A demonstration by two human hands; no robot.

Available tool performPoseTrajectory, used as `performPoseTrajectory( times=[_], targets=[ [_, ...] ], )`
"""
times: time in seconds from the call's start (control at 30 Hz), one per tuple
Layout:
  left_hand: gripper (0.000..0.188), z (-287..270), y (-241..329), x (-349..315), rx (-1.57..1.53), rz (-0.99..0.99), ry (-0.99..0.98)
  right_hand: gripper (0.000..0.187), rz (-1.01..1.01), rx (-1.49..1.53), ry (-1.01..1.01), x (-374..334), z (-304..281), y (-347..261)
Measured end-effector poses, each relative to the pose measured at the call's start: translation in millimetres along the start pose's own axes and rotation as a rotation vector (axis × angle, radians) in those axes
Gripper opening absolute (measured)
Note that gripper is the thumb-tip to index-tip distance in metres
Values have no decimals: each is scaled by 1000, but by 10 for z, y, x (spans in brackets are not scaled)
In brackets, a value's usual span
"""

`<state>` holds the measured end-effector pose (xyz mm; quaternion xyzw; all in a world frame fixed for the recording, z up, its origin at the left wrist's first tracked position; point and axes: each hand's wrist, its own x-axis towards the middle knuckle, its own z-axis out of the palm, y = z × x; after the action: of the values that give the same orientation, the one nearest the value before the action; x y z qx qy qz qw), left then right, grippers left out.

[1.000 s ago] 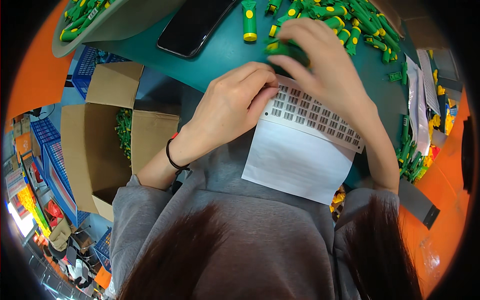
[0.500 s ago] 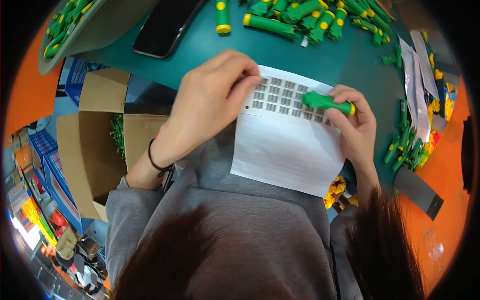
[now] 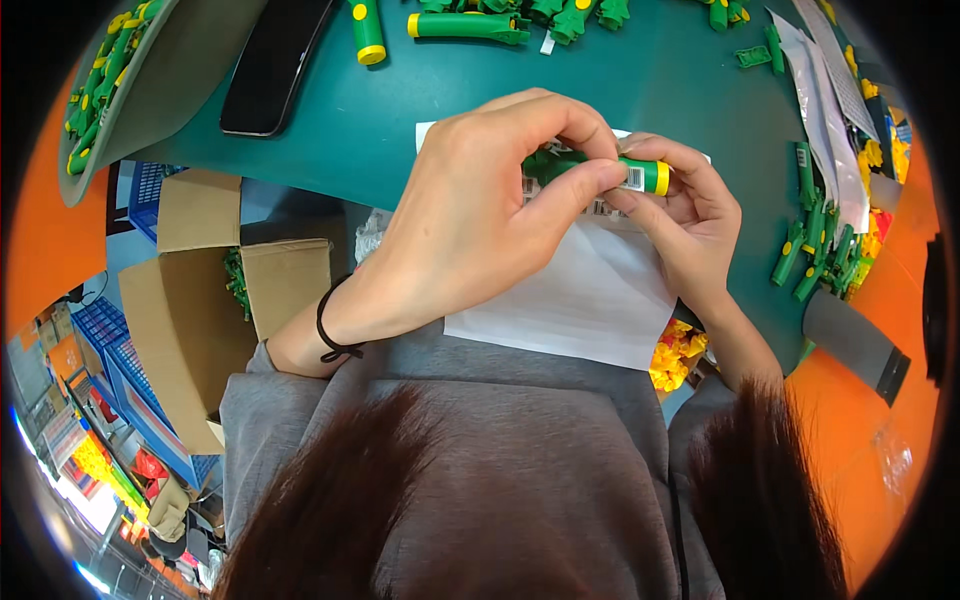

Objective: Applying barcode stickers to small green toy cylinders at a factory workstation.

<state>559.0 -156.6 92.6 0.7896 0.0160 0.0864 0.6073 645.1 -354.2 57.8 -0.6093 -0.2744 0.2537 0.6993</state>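
Between my two hands, just above the sheet, is a green plastic tube point(image 3: 650, 176) with a yellow end. A small white barcode sticker point(image 3: 634, 178) lies on its side. My right hand point(image 3: 695, 205) grips the yellow-ended part with bent fingers. The thumb and forefinger of my left hand point(image 3: 490, 200) close on the tube beside the sticker, hiding much of its jagged other end. Beneath both hands, a white sheet point(image 3: 570, 300) of barcode stickers rests partly on the table and hangs over its near edge; my hands cover most of its printed rows.
Several similar green tubes point(image 3: 468, 27) lie along the table's far side, near a black phone point(image 3: 275, 70). A grey bin point(image 3: 170, 90) of green pieces stands at far left, above an open cardboard box point(image 3: 185, 330). Plastic bags point(image 3: 825, 120) and more green tubes lie at right.
My left hand has moved right from the sticker sheet's corner onto the tube. The tube has turned slightly, and a barcode sticker now shows on it. The view has shifted a little.
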Motion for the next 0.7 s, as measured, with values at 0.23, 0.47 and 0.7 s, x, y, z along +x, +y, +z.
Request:
performPoseTrajectory(
  times=[0.23,0.47,0.7],
  targets=[
    [9,25,-17,30,83,34,-2,37,-19,-50,-6,4,8,-47],
    [9,15,-2,55,145,37,-13,39,-12,-50,26,7,25,-31],
    [9,6,18,58,221,69,-18,39,-2,-76,18,0,31,-50]
  ],
)
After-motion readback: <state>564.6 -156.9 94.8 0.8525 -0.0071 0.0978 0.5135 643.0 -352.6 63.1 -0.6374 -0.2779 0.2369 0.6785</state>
